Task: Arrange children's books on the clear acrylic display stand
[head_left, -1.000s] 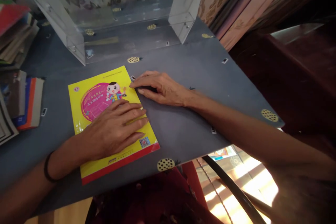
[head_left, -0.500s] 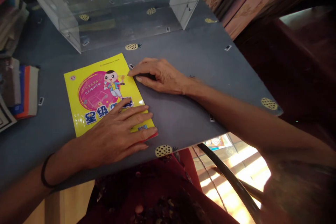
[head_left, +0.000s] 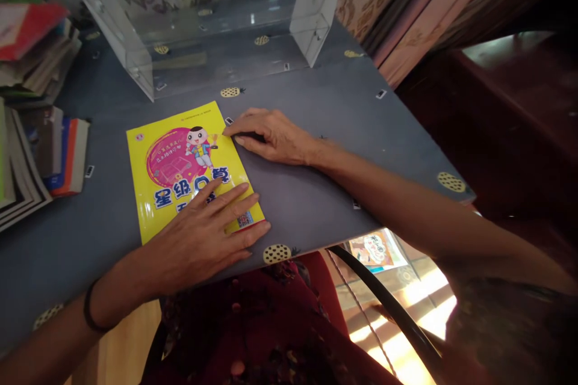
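A thin yellow book lies closed on the table, its cover lettering upside down to me. The cover carries a pink circle and a cartoon child. My left hand rests flat across the book's near part, fingers spread, hiding some of the blue lettering. At the book's right edge is my right hand, with its index fingertip touching that edge. Its thumb sits a little apart from the index finger, and a dark gap shows between them. Nothing held in it can be made out.
A clear acrylic stand is at the back of the blue-grey table. Piled books stand at the left. The table's near edge runs close to my body. Beyond it, a picture book lies low near a dark curved bar.
The view has shifted, bringing more of the left-hand books into sight. My left hand covers slightly less of the cover lettering. My right hand stays at the book's edge.
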`<state>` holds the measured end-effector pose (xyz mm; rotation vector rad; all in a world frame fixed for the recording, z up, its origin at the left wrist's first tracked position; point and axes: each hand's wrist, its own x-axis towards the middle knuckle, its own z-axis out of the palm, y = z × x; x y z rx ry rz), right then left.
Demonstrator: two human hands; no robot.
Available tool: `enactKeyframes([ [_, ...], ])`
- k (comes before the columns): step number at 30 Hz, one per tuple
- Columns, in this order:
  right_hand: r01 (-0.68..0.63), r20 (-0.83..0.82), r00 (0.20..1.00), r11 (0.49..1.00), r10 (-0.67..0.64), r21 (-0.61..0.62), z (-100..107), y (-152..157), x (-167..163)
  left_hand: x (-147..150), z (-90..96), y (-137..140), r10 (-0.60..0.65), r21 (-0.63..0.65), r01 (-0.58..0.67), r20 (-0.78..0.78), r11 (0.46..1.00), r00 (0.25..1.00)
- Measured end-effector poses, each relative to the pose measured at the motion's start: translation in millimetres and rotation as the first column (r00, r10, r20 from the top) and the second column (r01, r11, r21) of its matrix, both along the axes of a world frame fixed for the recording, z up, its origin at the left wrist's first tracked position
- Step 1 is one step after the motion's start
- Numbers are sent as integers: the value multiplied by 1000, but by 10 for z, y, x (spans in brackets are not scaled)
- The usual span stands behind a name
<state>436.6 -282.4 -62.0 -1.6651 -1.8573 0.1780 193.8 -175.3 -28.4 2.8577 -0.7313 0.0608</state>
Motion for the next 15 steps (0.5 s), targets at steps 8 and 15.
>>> enactKeyframes([
  [8, 32, 154, 988, 999, -27, -31, 80, -29, -192, -287, -79, -288, 212, 49, -216, 64, 975, 975],
  [15, 25, 163, 986, 1000, -25, -2, 129, -319, -975, -502, -38, -375, 356, -284, -306, 146, 909, 923],
])
